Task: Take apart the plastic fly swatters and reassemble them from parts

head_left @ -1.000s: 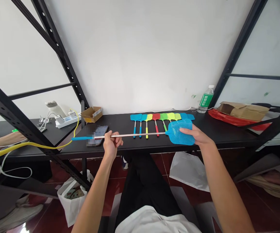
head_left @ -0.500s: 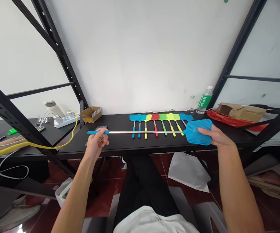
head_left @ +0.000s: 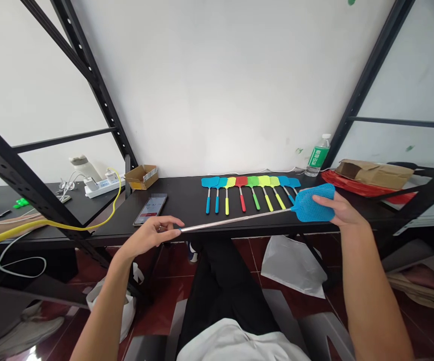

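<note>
A blue fly swatter [head_left: 316,203] with a long metal rod is held in front of me across the near edge of the black table. My right hand [head_left: 340,206] grips its mesh head, thumb on top. At the rod's other end, my left hand [head_left: 156,231] closes thumb and fingers round the handle, which is mostly hidden. The rod slopes down toward the left. Behind it lies a row of several short fly swatters, among them a red fly swatter [head_left: 242,193] and a green fly swatter [head_left: 255,193], heads toward the wall and handles toward me.
A phone [head_left: 151,208] lies left of the row, near a small open cardboard box [head_left: 141,177]. A water bottle [head_left: 317,156] stands at the back right by a brown paper package [head_left: 373,174]. Black shelf posts flank me; a yellow cable [head_left: 62,225] crosses the left one.
My left hand has moved down and right, with its end of the swatter lowered and the rod now slanting. The phone has come into view. My right hand has shifted slightly right.
</note>
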